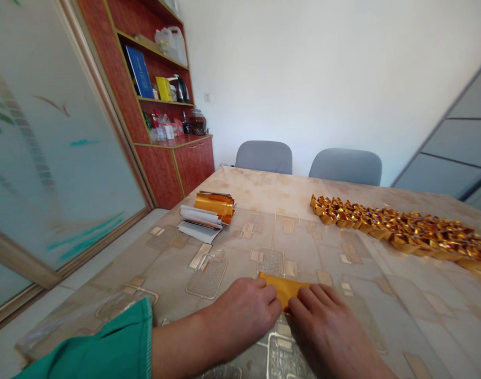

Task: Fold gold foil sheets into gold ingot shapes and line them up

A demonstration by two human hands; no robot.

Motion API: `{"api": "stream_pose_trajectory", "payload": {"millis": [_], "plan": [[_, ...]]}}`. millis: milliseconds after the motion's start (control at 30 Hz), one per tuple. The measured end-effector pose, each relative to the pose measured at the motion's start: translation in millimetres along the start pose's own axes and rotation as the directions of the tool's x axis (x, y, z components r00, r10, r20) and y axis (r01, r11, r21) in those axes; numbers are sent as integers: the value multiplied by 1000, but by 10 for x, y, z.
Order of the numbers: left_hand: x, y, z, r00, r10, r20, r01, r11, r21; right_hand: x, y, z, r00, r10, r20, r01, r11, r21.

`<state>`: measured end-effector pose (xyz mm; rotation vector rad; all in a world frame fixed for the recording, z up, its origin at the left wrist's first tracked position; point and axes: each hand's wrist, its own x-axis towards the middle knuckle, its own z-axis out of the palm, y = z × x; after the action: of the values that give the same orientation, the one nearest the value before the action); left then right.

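Observation:
A sheet of gold foil paper [283,289] lies at the near middle of the table, between my two hands. My left hand [250,305] has its fingers curled onto the sheet's left end. On the right end, my right hand [319,310] presses with bent fingers, the thumb hidden beneath. Farther off to the left sits a loose stack of gold and white foil paper [214,208], curling at its edges. Rows of folded gold paper ingots [402,229] stretch across the right side of the table.
A patterned, clear-covered tablecloth [232,258] spreads under everything. Two grey chairs [264,157] stand beyond the far edge. Back left is a red-brown shelf cabinet [193,163] with bottles and boxes, beside a frosted glass door [59,131].

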<state>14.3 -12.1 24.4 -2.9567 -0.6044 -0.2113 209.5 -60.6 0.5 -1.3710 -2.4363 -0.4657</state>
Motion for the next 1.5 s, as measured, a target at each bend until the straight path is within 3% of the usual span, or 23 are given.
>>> {"api": "stream_pose_trajectory", "payload": {"millis": [233,433,533,933,1167,1500], "plan": [[45,28,112,996,-13,-86,17,999,47,-2,-34,-2,998,49,38,-56,979,198],[83,21,167,975,-65,-211,67,998,2,-6,-36,38,998,61,7,-62,987,150],[73,0,196,972,-32,-234,33,999,2,-15,-36,70,998,67,-16,-64,988,144],[-308,-214,166,975,57,-215,-72,995,-63,-72,-40,-8,998,61,8,-62,984,165],[-207,-258,145,985,-55,-164,15,972,-235,-91,58,-16,991,122,61,-131,975,181],[-77,-288,94,990,-110,-84,80,949,-305,30,-99,45,993,113,17,-114,983,147]]}}
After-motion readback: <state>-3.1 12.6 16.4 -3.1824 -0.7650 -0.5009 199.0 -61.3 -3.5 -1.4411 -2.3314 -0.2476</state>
